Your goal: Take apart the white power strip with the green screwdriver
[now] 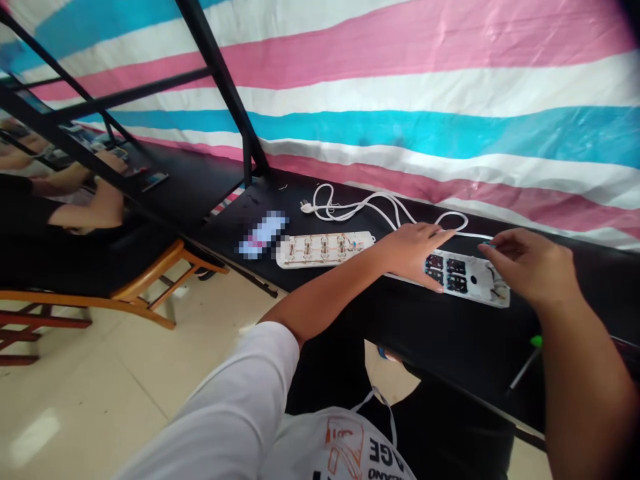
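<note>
My left hand (pixel 413 252) lies spread across the white power strip housing (pixel 483 283), thumb toward its near edge and fingers toward its far edge. Black socket inserts (pixel 457 275) sit inside this housing, with thin wires at its right end. Above that right end, my right hand (pixel 537 263) is closed in a pinch on a small blue piece (pixel 486 245), whose kind is too small to make out. Left of my left hand, another white power strip half (pixel 325 249) lies with its metal contact strips and small parts facing up.
A white cord with a plug (pixel 307 207) loops along the back of the black table (pixel 470 340). A blurred phone (pixel 263 235) lies at left, a green-topped screwdriver (pixel 524 363) at right. Black frame bars (pixel 220 73), a wooden chair (pixel 150 283) and another person's arm (pixel 90 200) are left.
</note>
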Available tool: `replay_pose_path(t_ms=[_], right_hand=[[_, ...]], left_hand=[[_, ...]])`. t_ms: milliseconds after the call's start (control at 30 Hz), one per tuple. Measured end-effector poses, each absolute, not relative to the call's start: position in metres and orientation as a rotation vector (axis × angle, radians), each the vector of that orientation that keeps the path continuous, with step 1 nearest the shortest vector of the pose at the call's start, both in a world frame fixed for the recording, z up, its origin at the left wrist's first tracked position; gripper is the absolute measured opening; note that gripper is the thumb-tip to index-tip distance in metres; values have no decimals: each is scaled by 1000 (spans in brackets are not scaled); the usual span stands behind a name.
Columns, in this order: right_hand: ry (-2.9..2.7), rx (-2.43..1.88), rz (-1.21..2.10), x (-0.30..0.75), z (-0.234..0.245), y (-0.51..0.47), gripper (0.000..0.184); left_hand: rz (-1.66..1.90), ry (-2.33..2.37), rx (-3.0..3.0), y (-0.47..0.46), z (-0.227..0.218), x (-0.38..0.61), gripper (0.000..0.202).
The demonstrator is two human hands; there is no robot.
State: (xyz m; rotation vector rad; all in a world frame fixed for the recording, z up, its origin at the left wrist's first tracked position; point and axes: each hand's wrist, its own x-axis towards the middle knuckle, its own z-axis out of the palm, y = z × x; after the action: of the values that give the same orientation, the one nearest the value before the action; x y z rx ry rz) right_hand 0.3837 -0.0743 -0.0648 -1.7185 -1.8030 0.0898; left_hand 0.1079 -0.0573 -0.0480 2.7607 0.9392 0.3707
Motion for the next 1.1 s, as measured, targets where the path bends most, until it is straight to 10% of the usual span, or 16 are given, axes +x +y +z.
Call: replay_pose_path(t_ms=[1100], right_hand=[[-2356, -1939, 173, 359, -35, -95, 29]], left_hand=[[144, 957, 2607, -45, -41, 98, 119]])
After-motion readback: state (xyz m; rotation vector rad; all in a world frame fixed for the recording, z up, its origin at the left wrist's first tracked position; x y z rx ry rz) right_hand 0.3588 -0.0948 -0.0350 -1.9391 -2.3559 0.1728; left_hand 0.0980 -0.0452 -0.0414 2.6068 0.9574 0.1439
